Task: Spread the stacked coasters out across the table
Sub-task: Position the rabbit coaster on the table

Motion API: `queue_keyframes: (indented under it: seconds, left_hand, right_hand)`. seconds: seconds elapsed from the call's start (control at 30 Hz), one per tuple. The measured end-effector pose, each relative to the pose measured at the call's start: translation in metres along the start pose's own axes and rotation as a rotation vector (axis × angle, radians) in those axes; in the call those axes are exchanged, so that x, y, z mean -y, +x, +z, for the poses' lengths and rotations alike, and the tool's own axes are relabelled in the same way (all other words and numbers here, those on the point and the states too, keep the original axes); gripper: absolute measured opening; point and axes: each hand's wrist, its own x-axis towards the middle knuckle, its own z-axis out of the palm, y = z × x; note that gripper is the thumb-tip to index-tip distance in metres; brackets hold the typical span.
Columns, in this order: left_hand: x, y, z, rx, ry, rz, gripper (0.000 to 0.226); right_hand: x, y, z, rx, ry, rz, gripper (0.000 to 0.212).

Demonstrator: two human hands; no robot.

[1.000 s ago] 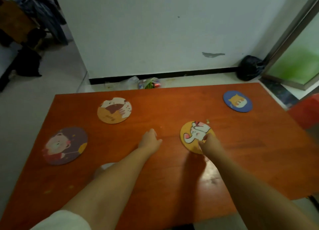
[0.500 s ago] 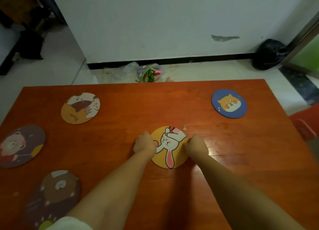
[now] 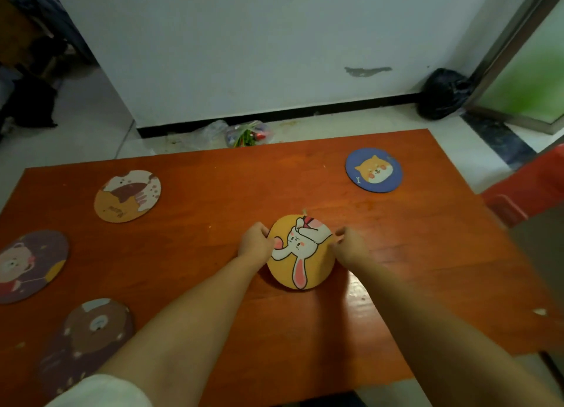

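mostly done, by the look of the head view: on the table [image 3: 396,254] four coasters lie well apart, namely the blue dog coaster [image 3: 374,170] far right and the cat coaster [image 3: 127,195], the bear coaster [image 3: 29,264] and the brown coaster [image 3: 91,330] down the left. at the centre the left hand [image 3: 255,242] and right hand [image 3: 351,248] pinch opposite edges of the yellow rabbit coaster [image 3: 300,252], fingers curled onto its rim. whether more coasters sit stacked beneath it i cannot tell, so at least this one looks left to place.
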Motion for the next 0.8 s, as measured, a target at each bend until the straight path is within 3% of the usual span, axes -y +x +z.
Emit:
queue_keyframes:
  seconds: [0.03,0.13,0.2,0.43,0.57,0.67,0.8]
  left_hand:
    - [-0.009,-0.006,0.006,0.017,-0.005,0.010,0.037]
    - [-0.032,-0.019,0.036,0.092,-0.041,0.013,0.034]
    - [-0.051,-0.032,0.063,0.127,-0.056,0.012,0.034]
    - [-0.108,-0.084,0.178,0.149,-0.003,-0.005,0.037]
    - [-0.109,-0.103,0.215,0.102,0.060,-0.057,0.034]
    - [-0.099,-0.113,0.222,0.063,0.114,-0.082,0.011]
    - [-0.094,-0.118,0.230,0.010,0.280,-0.088,0.030]
  right_hand:
    - [-0.007,-0.002,-0.012,-0.006,0.008,0.005,0.028]
    - [-0.038,-0.004,-0.052,-0.023,-0.065,-0.021,0.005]
    - [-0.063,-0.001,-0.080,-0.036,-0.083,-0.032,0.015]
    - [-0.161,0.013,-0.175,0.025,-0.158,-0.046,0.018]
    - [-0.195,0.018,-0.184,0.107,-0.233,-0.073,0.011]
    - [-0.202,0.016,-0.176,0.110,-0.263,-0.119,0.011]
    - [-0.214,0.014,-0.167,0.081,-0.328,-0.190,0.012]
